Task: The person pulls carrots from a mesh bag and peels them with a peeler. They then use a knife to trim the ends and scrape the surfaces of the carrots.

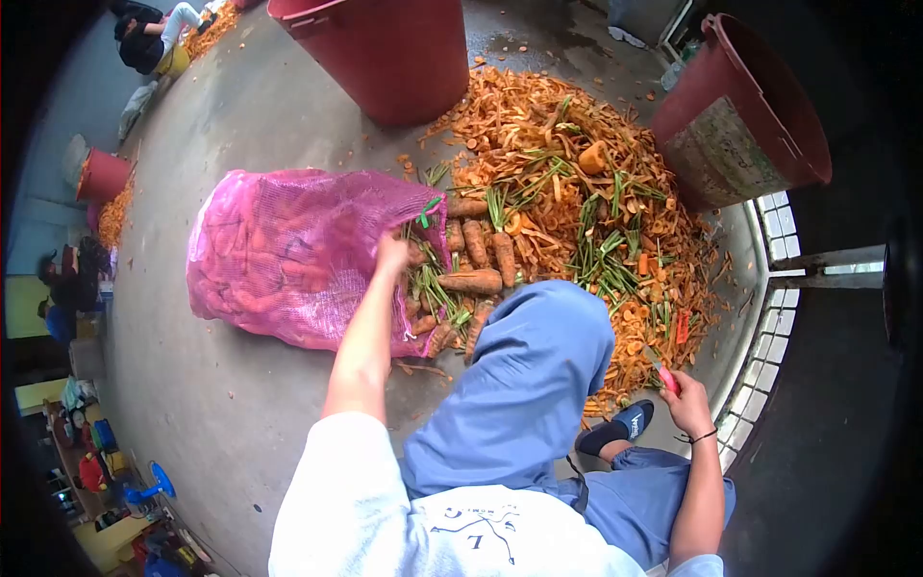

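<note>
Right hand [688, 402] closed round a red tool [666, 377], likely a peeler, too small to be sure. Left hand [390, 253] at the mouth of the pink sack [279, 255], among the carrots [476, 260]; fingers hidden, can't tell the grip. Peelings [577, 192] heaped just beyond, red bucket [394, 48] behind.

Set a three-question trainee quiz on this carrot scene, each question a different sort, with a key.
1. True or false: the left hand is at the mouth of the pink mesh sack.
2. What does the right hand hold? A) a carrot B) a red-handled tool C) nothing
3. Fill in: the loose carrots lie by the sack's mouth, at the edge of a heap of ____.
Key: 1 true; 2 B; 3 peelings.
</note>
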The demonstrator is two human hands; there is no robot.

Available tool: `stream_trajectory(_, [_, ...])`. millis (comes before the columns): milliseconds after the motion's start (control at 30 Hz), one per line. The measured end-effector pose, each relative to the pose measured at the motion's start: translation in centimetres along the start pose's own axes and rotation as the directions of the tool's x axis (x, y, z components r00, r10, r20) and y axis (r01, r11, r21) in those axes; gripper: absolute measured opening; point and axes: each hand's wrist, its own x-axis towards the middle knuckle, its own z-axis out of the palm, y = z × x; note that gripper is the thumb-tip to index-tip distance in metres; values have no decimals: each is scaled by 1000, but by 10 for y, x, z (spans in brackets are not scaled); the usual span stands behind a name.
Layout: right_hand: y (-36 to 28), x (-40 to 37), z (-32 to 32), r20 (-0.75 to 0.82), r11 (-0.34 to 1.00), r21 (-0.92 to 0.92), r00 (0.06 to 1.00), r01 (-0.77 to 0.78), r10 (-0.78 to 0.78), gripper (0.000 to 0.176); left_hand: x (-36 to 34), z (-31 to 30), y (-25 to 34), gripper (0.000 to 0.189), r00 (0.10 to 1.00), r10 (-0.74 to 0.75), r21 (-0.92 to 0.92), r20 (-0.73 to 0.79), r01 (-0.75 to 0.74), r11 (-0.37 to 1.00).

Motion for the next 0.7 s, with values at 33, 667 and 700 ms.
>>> stream_trajectory(33, [4, 2, 2, 4, 1000, -11, 1000, -1, 1, 34, 12, -9, 11, 48, 992, 100, 249, -76, -78, 965])
stream_trajectory(667, [56, 17, 23, 49, 987, -97, 990, -128, 133, 36, 30, -101, 63, 28, 789, 515, 938, 335, -330, -105])
stream_trajectory(700, [55, 18, 24, 76, 983, -94, 983, -157, 164, 36, 4, -78, 63, 37, 865, 373, 920, 335, -385, 68])
